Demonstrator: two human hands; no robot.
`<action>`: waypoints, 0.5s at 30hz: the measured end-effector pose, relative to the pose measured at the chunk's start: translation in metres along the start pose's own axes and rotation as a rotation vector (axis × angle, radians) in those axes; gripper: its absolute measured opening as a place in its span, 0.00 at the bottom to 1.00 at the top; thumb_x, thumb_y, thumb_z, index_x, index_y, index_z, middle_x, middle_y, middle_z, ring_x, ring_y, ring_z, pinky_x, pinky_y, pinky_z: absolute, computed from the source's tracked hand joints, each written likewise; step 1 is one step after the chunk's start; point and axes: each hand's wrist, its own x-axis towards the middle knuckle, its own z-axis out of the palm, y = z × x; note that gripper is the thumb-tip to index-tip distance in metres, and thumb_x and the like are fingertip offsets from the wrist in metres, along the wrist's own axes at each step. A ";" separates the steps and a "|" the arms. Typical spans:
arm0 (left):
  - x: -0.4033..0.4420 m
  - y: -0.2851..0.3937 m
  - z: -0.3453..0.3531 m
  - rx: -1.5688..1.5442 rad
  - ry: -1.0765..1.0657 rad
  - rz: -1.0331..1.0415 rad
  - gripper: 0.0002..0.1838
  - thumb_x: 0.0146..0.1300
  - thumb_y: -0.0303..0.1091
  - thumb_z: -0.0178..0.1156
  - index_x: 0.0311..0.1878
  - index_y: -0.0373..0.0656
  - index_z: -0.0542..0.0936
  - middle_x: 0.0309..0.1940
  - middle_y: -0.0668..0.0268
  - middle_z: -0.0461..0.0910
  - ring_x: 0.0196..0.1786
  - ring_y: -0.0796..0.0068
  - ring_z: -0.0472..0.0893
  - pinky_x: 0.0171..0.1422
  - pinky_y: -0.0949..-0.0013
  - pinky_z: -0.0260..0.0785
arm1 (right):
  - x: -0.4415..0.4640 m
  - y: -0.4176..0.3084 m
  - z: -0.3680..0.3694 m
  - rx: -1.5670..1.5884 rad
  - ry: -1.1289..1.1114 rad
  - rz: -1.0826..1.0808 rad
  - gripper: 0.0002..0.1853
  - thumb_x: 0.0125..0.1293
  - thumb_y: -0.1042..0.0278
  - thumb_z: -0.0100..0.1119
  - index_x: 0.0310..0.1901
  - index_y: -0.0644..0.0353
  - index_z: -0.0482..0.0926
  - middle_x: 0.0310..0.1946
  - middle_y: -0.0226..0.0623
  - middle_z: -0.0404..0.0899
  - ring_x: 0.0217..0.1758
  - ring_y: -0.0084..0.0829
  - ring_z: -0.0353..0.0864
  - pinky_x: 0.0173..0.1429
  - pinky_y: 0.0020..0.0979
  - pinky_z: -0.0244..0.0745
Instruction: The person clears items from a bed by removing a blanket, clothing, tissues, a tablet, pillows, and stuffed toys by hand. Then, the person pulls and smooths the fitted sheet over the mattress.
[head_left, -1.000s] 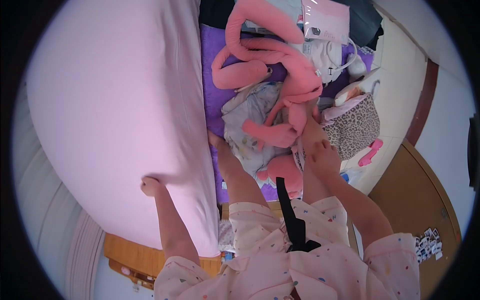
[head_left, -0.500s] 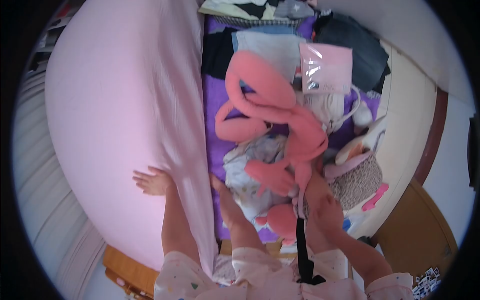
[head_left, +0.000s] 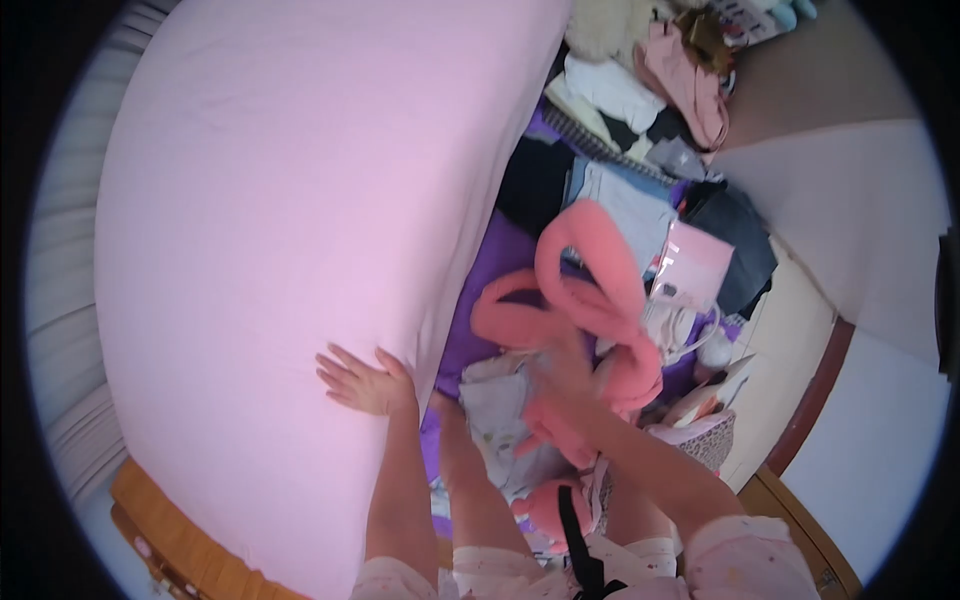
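My left hand [head_left: 367, 384] lies with spread fingers on the pink sheet of the bed [head_left: 270, 230]. My right hand [head_left: 562, 368], blurred by motion, is over the long-limbed pink plush toy [head_left: 598, 262] on the purple mat [head_left: 492, 262]; whether its fingers hold anything is not clear. Just below it and to the left is a pale patterned cloth [head_left: 495, 412]. A round pink plush part [head_left: 556, 508] lies between my legs.
A pink clear-fronted packet [head_left: 692, 265], dark clothes [head_left: 738, 240] and folded light clothes [head_left: 625, 212] lie beyond the toy. At right are a leopard-print item [head_left: 708, 440] and a wooden cabinet [head_left: 795, 530]. More clothes [head_left: 685, 85] are piled at the top.
The view has turned and shifted, showing more clothes at the top. My right hand has moved from my leg to over the plush toy. My left hand, curled at first, has opened onto the bed.
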 end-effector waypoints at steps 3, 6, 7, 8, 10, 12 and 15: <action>0.005 0.002 -0.011 -0.074 -0.072 -0.012 0.39 0.68 0.58 0.42 0.77 0.46 0.54 0.77 0.51 0.50 0.77 0.44 0.50 0.75 0.37 0.42 | 0.124 -0.122 0.079 -0.138 0.238 -0.701 0.31 0.62 0.70 0.56 0.68 0.66 0.63 0.72 0.54 0.55 0.76 0.57 0.51 0.77 0.49 0.49; 0.006 -0.008 -0.007 -0.138 -0.133 -0.004 0.40 0.68 0.58 0.42 0.77 0.44 0.54 0.76 0.46 0.49 0.77 0.41 0.48 0.74 0.35 0.41 | 0.203 -0.172 0.151 -0.287 0.322 -0.631 0.33 0.64 0.62 0.56 0.69 0.66 0.62 0.73 0.52 0.53 0.78 0.57 0.46 0.77 0.57 0.43; 0.008 -0.011 -0.007 -0.158 -0.147 0.023 0.40 0.68 0.58 0.42 0.76 0.44 0.54 0.76 0.45 0.49 0.76 0.38 0.49 0.73 0.33 0.41 | 0.214 -0.168 0.166 -0.464 0.361 -0.612 0.33 0.65 0.59 0.55 0.69 0.65 0.62 0.74 0.51 0.53 0.78 0.56 0.45 0.77 0.57 0.40; 0.011 -0.016 -0.007 -0.175 -0.164 0.049 0.40 0.68 0.58 0.42 0.76 0.43 0.55 0.75 0.43 0.49 0.75 0.35 0.50 0.72 0.31 0.42 | 0.221 -0.166 0.178 -0.639 0.394 -0.590 0.34 0.65 0.56 0.53 0.69 0.64 0.61 0.74 0.49 0.53 0.79 0.55 0.43 0.78 0.58 0.37; 0.015 -0.023 -0.014 -0.220 -0.261 0.032 0.39 0.68 0.57 0.43 0.76 0.43 0.56 0.76 0.44 0.48 0.76 0.36 0.48 0.73 0.32 0.41 | 0.221 -0.171 0.187 -0.752 0.414 -0.546 0.35 0.65 0.52 0.51 0.70 0.62 0.60 0.74 0.46 0.53 0.79 0.54 0.43 0.78 0.58 0.34; 0.025 -0.035 -0.028 -0.280 -0.348 0.033 0.38 0.68 0.56 0.43 0.76 0.43 0.56 0.76 0.45 0.48 0.77 0.38 0.46 0.73 0.33 0.40 | 0.220 -0.171 0.188 -0.781 0.384 -0.528 0.36 0.65 0.52 0.51 0.71 0.61 0.60 0.75 0.45 0.52 0.79 0.53 0.43 0.78 0.58 0.33; 0.052 -0.060 -0.053 -0.435 -0.520 0.108 0.36 0.67 0.50 0.48 0.74 0.40 0.59 0.75 0.45 0.51 0.75 0.38 0.50 0.74 0.36 0.41 | 0.227 -0.174 0.192 -0.818 0.383 -0.516 0.36 0.64 0.52 0.52 0.71 0.59 0.59 0.75 0.45 0.52 0.79 0.51 0.42 0.78 0.58 0.33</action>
